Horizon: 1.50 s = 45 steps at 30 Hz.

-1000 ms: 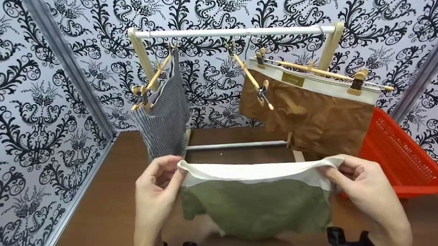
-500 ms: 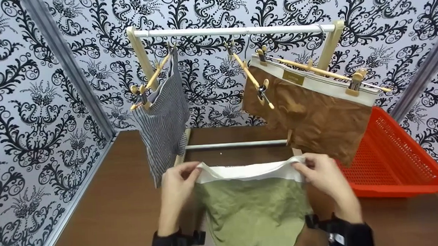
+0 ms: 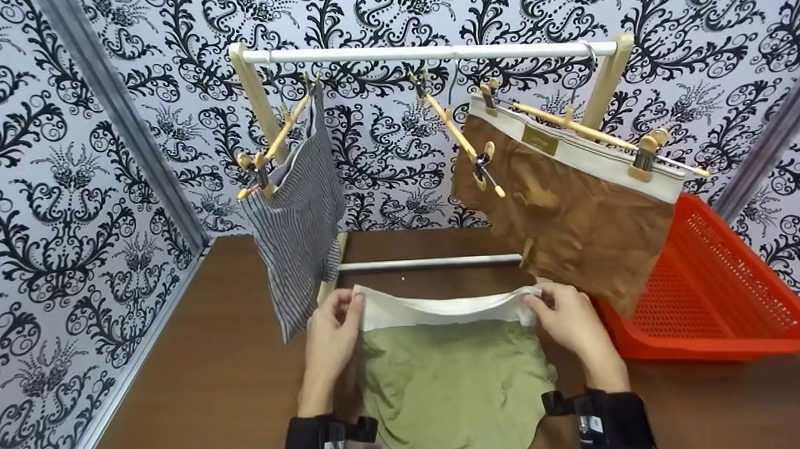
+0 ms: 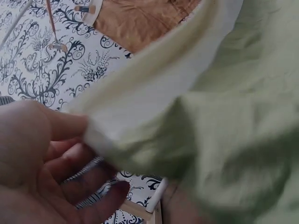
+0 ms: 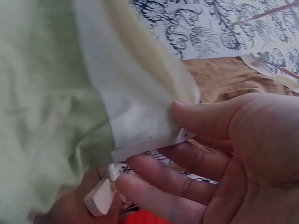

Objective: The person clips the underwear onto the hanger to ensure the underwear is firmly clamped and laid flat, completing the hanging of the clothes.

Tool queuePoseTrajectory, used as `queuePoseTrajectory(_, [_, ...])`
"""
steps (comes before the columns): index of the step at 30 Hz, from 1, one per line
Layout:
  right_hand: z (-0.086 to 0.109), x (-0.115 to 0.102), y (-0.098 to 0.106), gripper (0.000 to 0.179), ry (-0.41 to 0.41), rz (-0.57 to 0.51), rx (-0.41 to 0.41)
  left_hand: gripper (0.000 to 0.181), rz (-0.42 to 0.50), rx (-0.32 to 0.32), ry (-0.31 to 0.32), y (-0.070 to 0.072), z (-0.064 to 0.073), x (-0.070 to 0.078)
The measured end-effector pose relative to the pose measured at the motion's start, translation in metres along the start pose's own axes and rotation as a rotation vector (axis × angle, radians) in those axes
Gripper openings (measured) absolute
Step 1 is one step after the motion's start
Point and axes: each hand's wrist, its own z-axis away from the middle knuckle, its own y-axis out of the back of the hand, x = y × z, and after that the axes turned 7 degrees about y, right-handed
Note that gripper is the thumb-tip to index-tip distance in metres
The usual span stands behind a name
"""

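Green underpants [image 3: 454, 384] with a white waistband hang spread between my two hands, low in the middle of the head view. My left hand [image 3: 332, 335] pinches one end of the waistband between thumb and fingers; the left wrist view shows that corner with the lower fingers loosely behind it. The other end is pinched by my right hand [image 3: 569, 318], thumb on the near side in the right wrist view. Beyond them, a bare wooden clip hanger [image 3: 453, 128] hangs from the rack's white rail [image 3: 426, 53].
Striped underpants [image 3: 298, 222] hang clipped at the rack's left. Brown underpants [image 3: 574, 203] hang clipped at its right, partly over a red plastic basket [image 3: 716, 346]. The brown table [image 3: 197, 368] spreads below, with a patterned wall [image 3: 383, 151] behind.
Both hands have come closer together and further from the camera, narrowing the waistband. The green cloth now hangs down flat and more of its front shows. The brown underpants have swung slightly.
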Motion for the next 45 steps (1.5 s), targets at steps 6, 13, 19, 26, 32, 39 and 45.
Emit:
queuePoseTrajectory(6, [-0.002, 0.002, -0.010, 0.010, -0.010, -0.006, 0.015, 0.012, -0.019, 0.047, 0.013, -0.006, -0.001, -0.005])
queuePoseTrajectory(13, [-0.001, 0.007, -0.019, 0.012, -0.030, 0.010, 0.009, 0.012, -0.143, 0.052, 0.061, -0.013, 0.002, -0.015])
queuePoseTrajectory(19, [-0.001, 0.013, -0.025, 0.011, -0.041, 0.014, 0.027, 0.012, -0.169, 0.052, 0.060, -0.015, 0.003, -0.019])
queuePoseTrajectory(26, [-0.001, 0.006, -0.023, 0.015, -0.031, 0.007, -0.021, 0.025, -0.186, 0.001, -0.040, -0.014, 0.005, -0.007])
queuePoseTrajectory(32, [-0.003, -0.002, -0.031, 0.028, 0.121, -0.011, -0.177, 0.036, -0.285, -0.224, -0.139, -0.015, 0.012, 0.006])
queuePoseTrajectory(39, [0.010, -0.011, -0.041, 0.078, 0.115, -0.045, -0.575, 0.087, -0.529, -0.642, 0.076, -0.025, 0.027, 0.012])
queuePoseTrajectory(45, [0.017, -0.029, -0.051, 0.094, -0.006, 0.100, -0.722, 0.107, -0.721, -0.717, 0.192, -0.038, 0.037, 0.016])
